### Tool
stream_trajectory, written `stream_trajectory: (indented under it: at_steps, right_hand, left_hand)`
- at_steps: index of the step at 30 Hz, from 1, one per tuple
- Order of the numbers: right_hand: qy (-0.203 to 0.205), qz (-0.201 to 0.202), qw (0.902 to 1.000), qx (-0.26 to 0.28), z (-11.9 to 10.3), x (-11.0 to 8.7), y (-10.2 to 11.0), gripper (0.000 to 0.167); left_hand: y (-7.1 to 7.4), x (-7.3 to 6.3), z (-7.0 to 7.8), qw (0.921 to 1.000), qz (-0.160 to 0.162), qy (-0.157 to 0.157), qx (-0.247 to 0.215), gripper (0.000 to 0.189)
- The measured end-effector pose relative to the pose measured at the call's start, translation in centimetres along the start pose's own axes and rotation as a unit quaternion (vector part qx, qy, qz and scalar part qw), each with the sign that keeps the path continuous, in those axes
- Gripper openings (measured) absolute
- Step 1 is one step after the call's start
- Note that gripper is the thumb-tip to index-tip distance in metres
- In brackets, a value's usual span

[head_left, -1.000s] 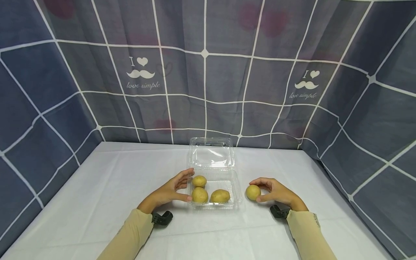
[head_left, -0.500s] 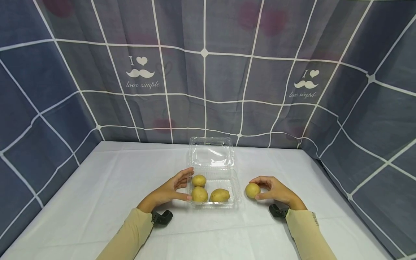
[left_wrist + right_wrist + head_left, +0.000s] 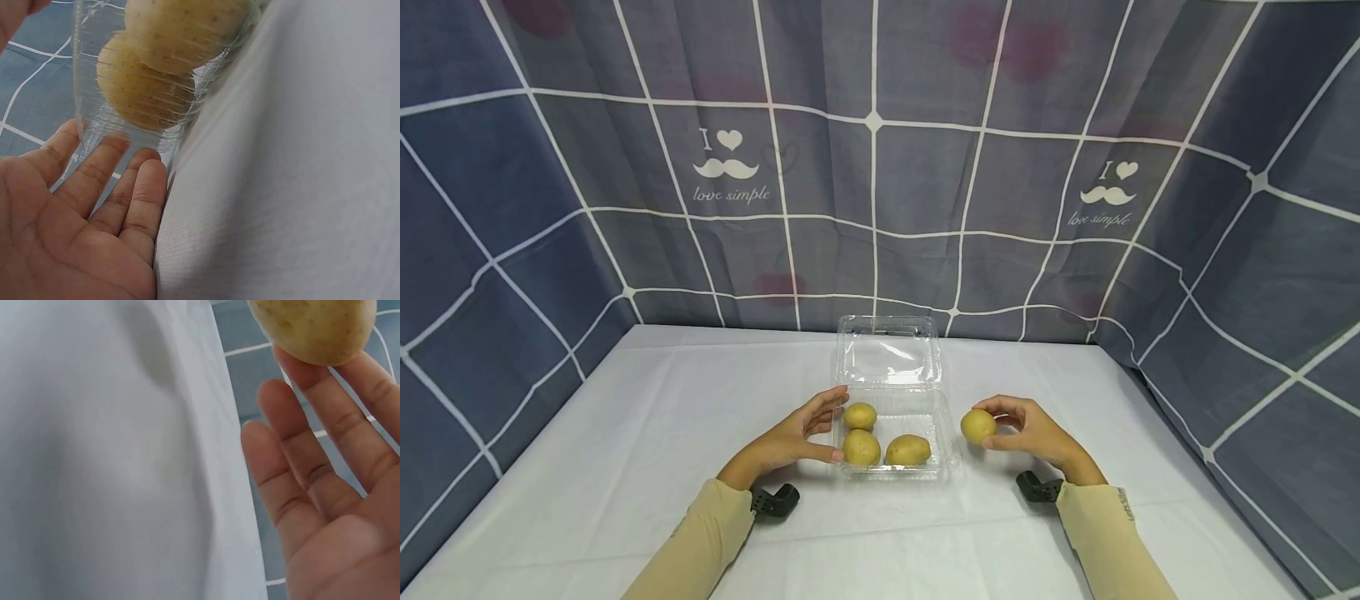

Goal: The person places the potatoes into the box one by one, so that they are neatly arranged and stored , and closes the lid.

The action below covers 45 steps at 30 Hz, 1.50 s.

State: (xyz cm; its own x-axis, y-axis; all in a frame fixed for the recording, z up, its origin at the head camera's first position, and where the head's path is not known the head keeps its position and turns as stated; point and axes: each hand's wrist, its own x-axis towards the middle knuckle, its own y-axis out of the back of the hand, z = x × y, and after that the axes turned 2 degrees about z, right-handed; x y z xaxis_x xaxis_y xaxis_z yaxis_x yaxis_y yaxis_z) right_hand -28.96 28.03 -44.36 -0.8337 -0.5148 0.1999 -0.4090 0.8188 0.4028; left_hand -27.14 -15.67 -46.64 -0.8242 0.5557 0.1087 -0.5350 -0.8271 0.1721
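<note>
A clear plastic clamshell box [image 3: 928, 410] sits on the white-covered table with its lid [image 3: 887, 354] folded back. Inside lie a small potato [image 3: 860, 416] at the left, a rounder potato [image 3: 861, 448] in front of it and an oval potato [image 3: 907, 450] beside that. My left hand [image 3: 801, 433] spans the box's left wall, thumb at the front corner; in the left wrist view the extended fingers [image 3: 94, 178] touch the ribbed side. To the right of the box, my right hand [image 3: 1033, 433] pinches another potato [image 3: 978, 426] between thumb and fingertips, raised off the cloth.
The white tablecloth [image 3: 700, 400] runs back to a grey-blue checked curtain [image 3: 820, 267], which also hangs along both sides. A black wrist strap mount [image 3: 775, 502] is on the left wrist, another black mount [image 3: 1039, 487] on the right.
My right hand has lifted the potato and shifted it slightly left toward the box. The left hand and the box have stayed put.
</note>
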Motion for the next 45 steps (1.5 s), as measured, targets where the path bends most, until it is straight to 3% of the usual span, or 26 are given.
stream_trajectory:
  at_steps: [9, 45]
  right_hand:
    - [0.014, 0.017, 0.9997, -0.011, -0.6, 0.4, -0.6, 0.045]
    - [0.039, 0.007, 0.9991, -0.014, -2.4, 2.9, -2.9, 0.047]
  left_hand:
    - [0.0, 0.1, -0.1, 1.0, -0.001, -0.003, -0.001, 0.108]
    - [0.1, 0.0, -0.2, 1.0, 0.0, -0.001, -0.003, 0.108]
